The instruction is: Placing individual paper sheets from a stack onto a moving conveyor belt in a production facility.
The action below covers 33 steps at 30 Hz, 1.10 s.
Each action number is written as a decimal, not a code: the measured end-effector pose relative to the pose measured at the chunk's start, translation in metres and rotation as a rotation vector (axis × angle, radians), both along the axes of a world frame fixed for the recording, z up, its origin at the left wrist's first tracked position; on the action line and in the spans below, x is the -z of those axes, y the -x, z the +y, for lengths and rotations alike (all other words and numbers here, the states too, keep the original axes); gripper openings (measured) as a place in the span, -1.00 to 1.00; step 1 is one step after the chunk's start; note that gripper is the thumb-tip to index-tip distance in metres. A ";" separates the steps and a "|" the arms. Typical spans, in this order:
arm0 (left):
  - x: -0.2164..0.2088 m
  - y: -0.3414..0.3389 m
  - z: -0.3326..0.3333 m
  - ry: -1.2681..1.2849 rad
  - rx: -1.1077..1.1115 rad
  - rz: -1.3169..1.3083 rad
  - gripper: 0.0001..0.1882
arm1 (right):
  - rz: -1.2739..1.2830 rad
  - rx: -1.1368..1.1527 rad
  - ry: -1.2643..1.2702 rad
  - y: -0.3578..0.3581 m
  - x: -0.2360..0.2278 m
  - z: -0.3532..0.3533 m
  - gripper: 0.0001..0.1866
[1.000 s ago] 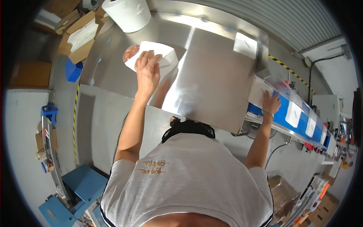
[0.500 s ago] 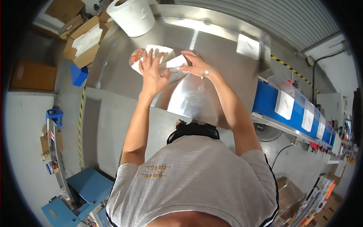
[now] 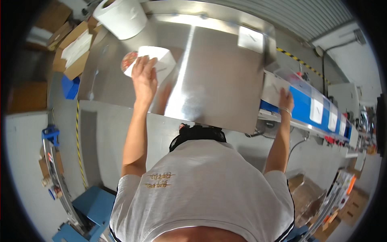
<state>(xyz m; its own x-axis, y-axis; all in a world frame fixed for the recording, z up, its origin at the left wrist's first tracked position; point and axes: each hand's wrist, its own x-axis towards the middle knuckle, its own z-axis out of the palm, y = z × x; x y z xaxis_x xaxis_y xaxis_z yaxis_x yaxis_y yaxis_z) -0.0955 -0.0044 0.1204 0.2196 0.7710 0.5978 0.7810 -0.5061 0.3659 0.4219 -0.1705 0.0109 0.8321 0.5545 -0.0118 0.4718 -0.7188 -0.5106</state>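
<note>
At the table's left part, my left hand point(image 3: 144, 78) rests with its fingers stretched over several flat white packets point(image 3: 163, 60), which lie loosely fanned. A round red patterned thing point(image 3: 128, 60) shows beside my fingertips, partly covered by the white packets; its kind is unclear. Out to the right, my right hand point(image 3: 285, 101) is closed on the edge of a flat white packet point(image 3: 273, 88). That packet is at the near end of the blue conveyor belt point(image 3: 299, 99), beside the table's right edge. Motion blurs my right fingers slightly.
A large white roll point(image 3: 123, 20) stands at the back left of the steel table point(image 3: 217, 68). Another white packet point(image 3: 250, 39) lies at its far right corner. Several white packets ride farther along the belt, behind a clear guard. An open cardboard box point(image 3: 74, 50) is left of the table.
My right hand has left the pile and swung right to the conveyor with a white packet. My left hand stays at the pile, fingers less spread. The whole view has shifted a little.
</note>
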 end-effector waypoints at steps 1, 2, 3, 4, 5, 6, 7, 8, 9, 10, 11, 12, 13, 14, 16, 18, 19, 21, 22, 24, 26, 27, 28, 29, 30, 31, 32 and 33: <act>0.004 0.003 0.000 -0.006 0.006 -0.016 -0.65 | -0.270 0.043 0.100 0.024 -0.024 0.002 -0.49; 0.008 0.003 0.001 0.014 -0.008 -0.041 -0.67 | -0.543 0.096 0.191 0.046 -0.043 0.006 -0.41; 0.005 -0.001 0.000 0.024 -0.027 -0.038 -0.67 | -0.617 -0.008 0.094 0.043 -0.037 0.011 -0.35; 0.001 -0.002 -0.002 0.035 -0.048 -0.033 -0.67 | -0.687 -0.113 -0.007 0.040 -0.030 0.018 -0.29; 0.004 -0.002 0.000 0.038 -0.040 -0.046 -0.68 | -0.498 -0.216 -0.086 0.067 -0.044 0.037 -0.34; 0.005 -0.001 0.001 0.032 -0.050 -0.043 -0.68 | -0.435 -0.375 -0.168 0.097 -0.043 0.059 -0.38; 0.006 -0.001 0.001 0.028 -0.058 -0.044 -0.68 | -0.369 -0.529 -0.248 0.124 -0.042 0.083 -0.42; 0.005 -0.005 0.004 0.024 -0.049 -0.050 -0.69 | -0.385 -0.799 -0.273 0.140 -0.019 0.106 -0.50; 0.006 -0.001 0.003 0.048 -0.040 -0.053 -0.70 | -0.012 -0.911 -0.385 0.196 -0.052 0.120 -0.51; 0.004 -0.001 0.001 0.044 -0.042 -0.052 -0.70 | 0.260 -1.013 -0.377 0.233 -0.065 0.136 -0.48; 0.004 0.000 0.001 0.051 -0.035 -0.046 -0.69 | 0.478 -1.108 -0.188 0.261 -0.080 0.152 -0.40; 0.003 0.002 0.001 0.057 -0.031 -0.039 -0.69 | 0.625 -1.168 -0.192 0.286 -0.080 0.168 -0.39; 0.004 0.008 0.002 0.095 -0.016 0.028 -0.69 | 0.773 -1.223 -0.196 0.303 -0.080 0.183 -0.38; -0.002 0.007 0.001 0.089 -0.015 0.033 -0.69 | 0.773 -1.225 -0.204 0.310 -0.079 0.196 -0.38; -0.015 0.005 -0.003 0.149 0.008 0.032 -0.60 | 0.682 -1.476 -0.157 0.317 -0.069 0.219 -0.36; -0.016 0.015 0.004 0.168 -0.010 0.055 -0.28 | 0.549 -1.446 -0.202 0.312 -0.053 0.228 -0.34; -0.013 0.022 0.009 0.169 -0.021 0.042 -0.19 | 0.587 -1.457 -0.170 0.307 -0.060 0.224 -0.36; -0.006 0.032 0.023 0.241 -0.062 0.049 -0.11 | 0.748 -1.351 -0.101 0.294 -0.065 0.210 -0.50; -0.005 0.033 0.030 0.307 -0.054 0.038 -0.10 | 0.740 -1.319 -0.108 0.287 -0.063 0.200 -0.50; -0.004 0.041 0.033 0.250 -0.055 0.014 -0.31 | 1.202 -1.064 -0.391 0.279 -0.058 0.174 -0.64; 0.000 0.044 0.030 0.103 -0.047 0.021 -0.53 | 1.065 -0.927 -0.388 0.256 -0.056 0.150 -0.71; -0.003 0.040 0.030 0.040 -0.006 0.121 -0.53 | 1.005 -0.798 -0.392 0.238 -0.046 0.138 -0.71; -0.014 0.022 0.018 0.243 -0.049 0.044 -0.53 | 0.926 -0.676 -0.403 0.222 -0.038 0.124 -0.69; -0.026 0.003 0.006 0.444 -0.090 -0.026 -0.53 | 0.706 -0.583 -0.450 0.197 -0.020 0.107 -0.66; -0.031 -0.018 -0.007 0.395 -0.061 0.001 -0.54 | 0.609 -0.551 -0.428 0.165 -0.008 0.088 -0.64; -0.030 -0.030 -0.021 0.418 -0.011 -0.051 -0.54 | 0.527 -0.542 -0.394 0.140 -0.001 0.072 -0.62; -0.026 -0.038 -0.031 0.442 0.029 -0.102 -0.55 | 0.456 -0.444 -0.358 0.124 -0.013 0.054 -0.63; -0.010 -0.042 -0.040 0.413 0.120 -0.150 -0.54 | 0.388 -0.355 -0.321 0.110 -0.026 0.036 -0.63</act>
<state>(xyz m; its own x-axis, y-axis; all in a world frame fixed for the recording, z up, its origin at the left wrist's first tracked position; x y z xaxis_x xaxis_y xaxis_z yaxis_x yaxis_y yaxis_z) -0.0537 -0.0441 0.1308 0.2561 0.9259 0.2778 0.6489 -0.3777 0.6606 0.3119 -0.1347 0.0371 0.5645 0.8230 -0.0634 0.3903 -0.3338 -0.8581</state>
